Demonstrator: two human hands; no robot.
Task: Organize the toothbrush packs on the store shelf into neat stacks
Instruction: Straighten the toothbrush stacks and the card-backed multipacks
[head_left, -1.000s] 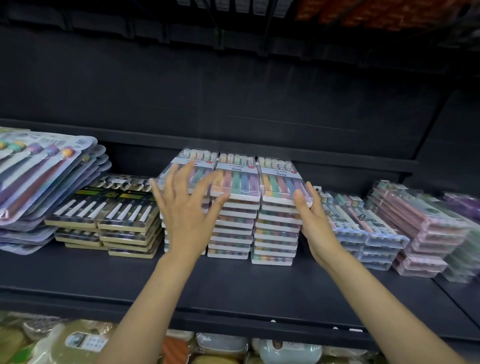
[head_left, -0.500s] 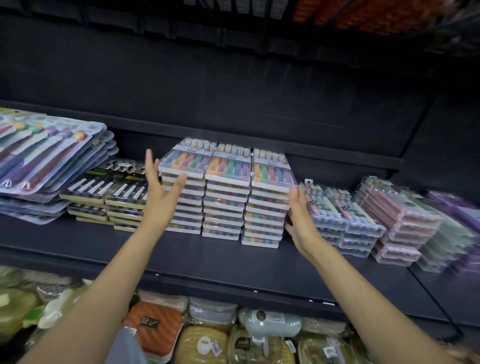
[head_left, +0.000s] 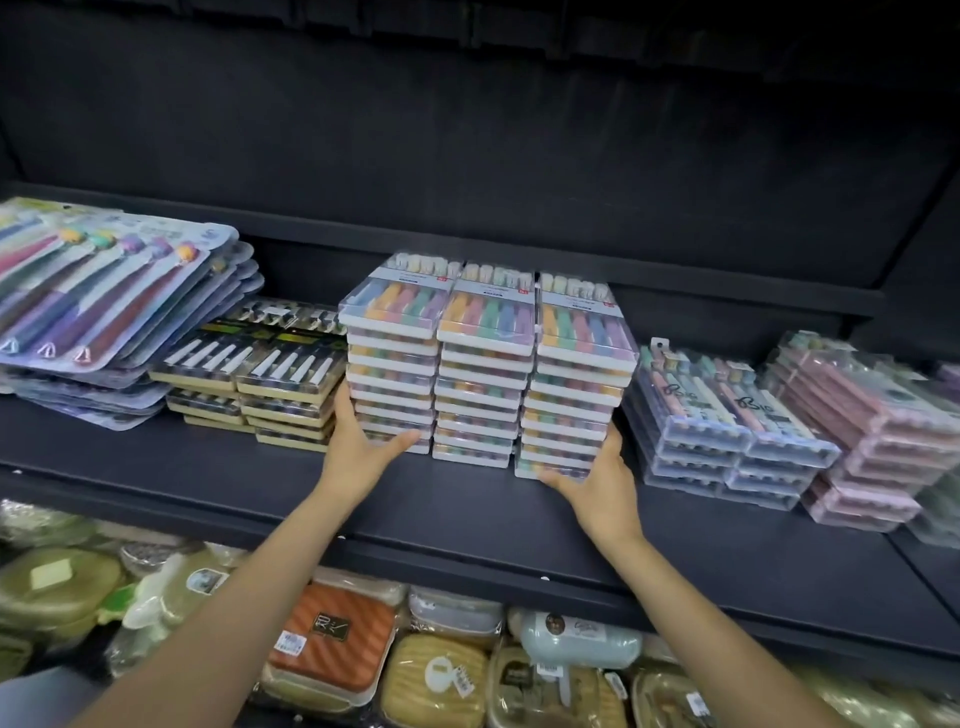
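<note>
Three side-by-side stacks of toothbrush packs (head_left: 485, 364) at centre of dark shelf (head_left: 467, 512). Left hand (head_left: 363, 441) at 9 o'clock of block, fingers straight along left stack's side, thumb across its front. Right hand (head_left: 597, 480) at 4 o'clock, grip released, flat against right stack's lower corner.

1 head-worn wide-angle view looks forward and down, close to the dark metal store shelf (head_left: 467, 514), facing its front edge.
</note>
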